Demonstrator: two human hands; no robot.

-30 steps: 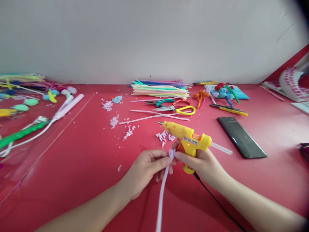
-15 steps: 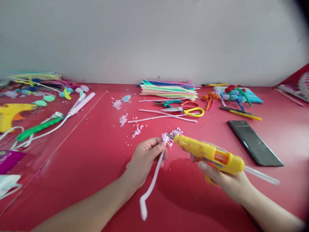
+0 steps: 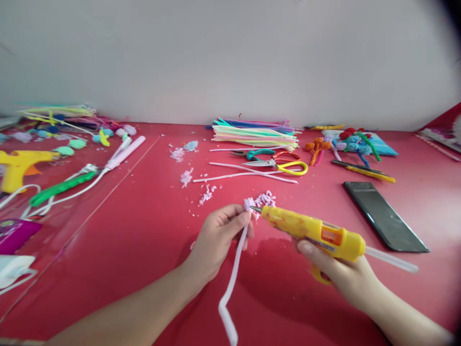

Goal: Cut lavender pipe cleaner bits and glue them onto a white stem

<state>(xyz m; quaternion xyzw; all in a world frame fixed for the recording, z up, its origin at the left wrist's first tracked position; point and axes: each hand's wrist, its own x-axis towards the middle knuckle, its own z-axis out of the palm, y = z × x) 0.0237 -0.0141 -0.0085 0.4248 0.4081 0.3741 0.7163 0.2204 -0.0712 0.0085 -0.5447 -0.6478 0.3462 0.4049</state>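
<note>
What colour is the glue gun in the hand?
Yellow, with an orange trigger; the head view shows the glue gun in the right hand.

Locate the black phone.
In the head view the phone lies flat on the red table, right side, just beyond the glue gun in the right hand.

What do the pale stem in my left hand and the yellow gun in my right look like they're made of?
The stem looks like a pipe cleaner: matte, fuzzy pale fibre, probably over wire, since it holds a kink near its lower end. The glue gun looks like hard moulded plastic, yellow, faintly glossy; its nozzle tip seems metallic.
</note>
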